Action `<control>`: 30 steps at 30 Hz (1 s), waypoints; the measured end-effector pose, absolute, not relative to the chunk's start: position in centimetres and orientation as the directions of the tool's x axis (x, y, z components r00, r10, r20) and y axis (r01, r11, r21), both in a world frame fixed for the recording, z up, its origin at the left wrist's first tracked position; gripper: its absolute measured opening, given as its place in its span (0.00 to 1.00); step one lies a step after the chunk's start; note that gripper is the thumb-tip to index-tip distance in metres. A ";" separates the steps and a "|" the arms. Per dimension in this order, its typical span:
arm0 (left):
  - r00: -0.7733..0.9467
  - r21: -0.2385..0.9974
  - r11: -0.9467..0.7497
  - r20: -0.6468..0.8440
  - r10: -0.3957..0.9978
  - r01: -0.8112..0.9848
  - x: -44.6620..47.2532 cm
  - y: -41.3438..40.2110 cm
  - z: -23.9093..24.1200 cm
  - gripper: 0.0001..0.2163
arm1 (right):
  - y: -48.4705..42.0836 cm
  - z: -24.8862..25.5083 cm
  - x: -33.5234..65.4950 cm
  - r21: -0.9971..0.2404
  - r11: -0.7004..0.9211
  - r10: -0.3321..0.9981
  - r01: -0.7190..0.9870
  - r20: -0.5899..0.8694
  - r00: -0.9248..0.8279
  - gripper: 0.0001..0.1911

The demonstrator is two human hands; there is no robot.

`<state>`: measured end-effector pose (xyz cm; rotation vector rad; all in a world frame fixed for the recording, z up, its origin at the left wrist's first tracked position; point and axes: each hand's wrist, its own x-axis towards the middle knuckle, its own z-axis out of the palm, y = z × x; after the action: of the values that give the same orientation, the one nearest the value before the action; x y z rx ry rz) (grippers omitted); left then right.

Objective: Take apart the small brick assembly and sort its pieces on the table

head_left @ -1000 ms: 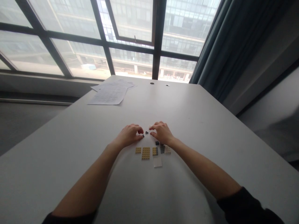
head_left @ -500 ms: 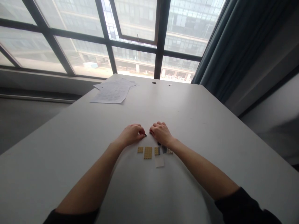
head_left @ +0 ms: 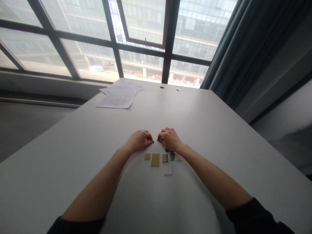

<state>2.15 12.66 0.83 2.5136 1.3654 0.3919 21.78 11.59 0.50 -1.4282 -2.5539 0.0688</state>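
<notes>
- Fingers of the left hand [head_left: 138, 140] are curled in, the tips pinching a tiny dark piece [head_left: 152, 141] at mid-frame; fingers of the right hand [head_left: 170, 139] are curled the same way around a second tiny dark piece [head_left: 158, 140]. The two pieces sit nearly tip to tip, just above the surface; what kind of part each one is, is too small to tell.
- White surface [head_left: 219, 130] fills the lower frame, with both bare forearms reaching in from the bottom edge.
- Printed paper sheets [head_left: 119, 96] lie at the upper left of the surface, well apart from the hands.
- Large tan studded plate [head_left: 155, 159] lies just below the hands.
- Clear flat piece [head_left: 167, 169] lies below the row, right of the large tan plate.
- Small tan plate [head_left: 147, 156] lies left of the large one; another tan plate [head_left: 165, 158], a grey plate [head_left: 172, 156] and a pale plate [head_left: 178, 157] continue the row to the right, beside the right wrist.
</notes>
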 end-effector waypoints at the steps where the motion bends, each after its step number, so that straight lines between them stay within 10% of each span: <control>1: 0.524 0.346 -0.528 0.113 0.844 0.775 2.2 12.6 0.8 0.08 | 11.6 0.5 21.8 -0.153 0.525 0.849 0.837 0.166 -0.502 0.08; 12: 0.518 0.353 -0.522 0.113 0.848 0.777 2.5 12.3 0.9 0.08 | 10.8 0.9 21.7 -0.196 0.390 0.919 0.900 0.150 -0.366 0.09; 30: 0.527 0.357 -0.532 0.120 0.841 0.768 2.6 12.4 0.8 0.08 | 10.9 1.0 22.2 -0.111 0.608 0.791 0.786 0.174 -0.587 0.07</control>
<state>2.56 12.39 0.80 2.5090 1.3522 0.4071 22.19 10.90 1.00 -1.3058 -2.6277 0.0323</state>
